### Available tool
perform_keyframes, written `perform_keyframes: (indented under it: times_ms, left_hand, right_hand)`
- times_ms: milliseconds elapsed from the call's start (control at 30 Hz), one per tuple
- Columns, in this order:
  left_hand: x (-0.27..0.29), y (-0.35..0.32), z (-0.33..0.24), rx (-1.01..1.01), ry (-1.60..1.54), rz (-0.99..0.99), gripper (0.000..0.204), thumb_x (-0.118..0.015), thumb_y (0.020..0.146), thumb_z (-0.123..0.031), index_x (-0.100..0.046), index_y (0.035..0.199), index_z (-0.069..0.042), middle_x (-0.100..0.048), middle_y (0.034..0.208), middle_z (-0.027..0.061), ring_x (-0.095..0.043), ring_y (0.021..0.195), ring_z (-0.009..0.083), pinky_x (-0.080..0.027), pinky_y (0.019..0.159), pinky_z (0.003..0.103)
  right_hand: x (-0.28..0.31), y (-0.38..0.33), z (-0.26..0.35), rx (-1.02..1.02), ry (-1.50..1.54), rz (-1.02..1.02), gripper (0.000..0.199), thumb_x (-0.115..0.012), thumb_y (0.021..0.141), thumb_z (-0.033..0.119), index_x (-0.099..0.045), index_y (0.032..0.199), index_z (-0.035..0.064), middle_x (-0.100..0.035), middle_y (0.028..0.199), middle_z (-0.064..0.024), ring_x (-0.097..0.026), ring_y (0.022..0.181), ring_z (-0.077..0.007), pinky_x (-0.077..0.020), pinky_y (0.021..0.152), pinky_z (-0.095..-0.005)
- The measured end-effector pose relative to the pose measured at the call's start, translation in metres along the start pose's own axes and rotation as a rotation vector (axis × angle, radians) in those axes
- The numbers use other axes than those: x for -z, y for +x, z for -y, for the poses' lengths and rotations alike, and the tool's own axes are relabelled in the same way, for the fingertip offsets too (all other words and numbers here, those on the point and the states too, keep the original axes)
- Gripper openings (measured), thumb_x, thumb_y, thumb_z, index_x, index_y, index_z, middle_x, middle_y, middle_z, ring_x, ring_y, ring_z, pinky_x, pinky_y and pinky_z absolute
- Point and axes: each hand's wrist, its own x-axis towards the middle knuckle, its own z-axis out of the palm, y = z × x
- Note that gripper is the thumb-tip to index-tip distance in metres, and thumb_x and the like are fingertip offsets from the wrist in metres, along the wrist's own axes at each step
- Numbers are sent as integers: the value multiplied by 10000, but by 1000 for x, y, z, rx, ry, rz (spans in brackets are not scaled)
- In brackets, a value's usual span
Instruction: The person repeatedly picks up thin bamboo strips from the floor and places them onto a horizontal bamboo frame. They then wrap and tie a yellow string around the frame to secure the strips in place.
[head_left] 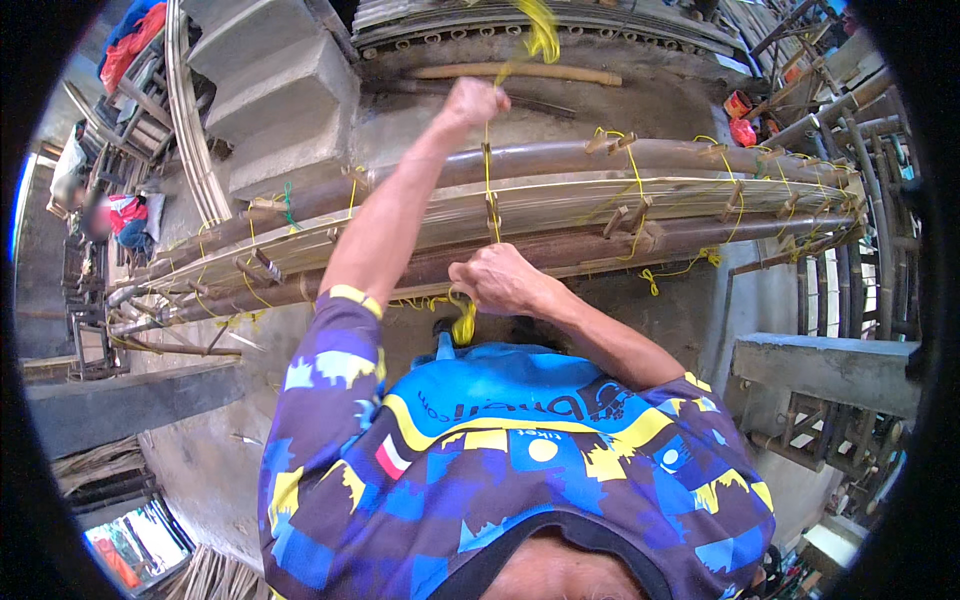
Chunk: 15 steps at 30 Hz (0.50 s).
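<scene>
A long bundle of thin pale bamboo strips [560, 197] lies between two thick dark bamboo poles [415, 275], crossing in front of me from left to right. Yellow cord [487, 165] loops round it in several places, with short wooden pegs [612, 220] against the loops. My left hand [473, 103] is closed in a fist on the cord beyond the far pole, and a loose tail flies up past it. Over the near pole my right hand [500, 278] is also closed on the cord, with a bunch of cord [465, 325] hanging below. Between my fists the cord runs taut across the bundle.
Concrete steps [275, 95] rise at the far left. A loose bamboo pole [530, 73] lies on the floor beyond the bundle. Another person [128, 215] sits low at the left. A concrete ledge [825, 365] and bamboo racks stand at the right.
</scene>
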Motion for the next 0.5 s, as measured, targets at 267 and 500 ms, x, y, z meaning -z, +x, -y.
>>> perform_keyframes:
  times_ms: [267,500]
  left_hand:
    - [33,-3,-19,-44,756,281,383,-416,887,-294,-616,848,30,-618,812,208,-611,726,328,-495,640,410]
    - [171,-185,-2,-108,661,435,247,-418,859,-198,-546,952,-9,-591,897,185,-562,859,352,-445,744,412]
  right_hand:
    - [-64,23,31,-282,74,217,579,-476,820,451,-491,1042,-84,-575,933,-269,-526,984,-377,-434,809,-444]
    - [-55,80,114,-340,591,-480,113,-576,784,92,-552,867,20,-535,980,-100,-500,921,-188,-432,782,-332]
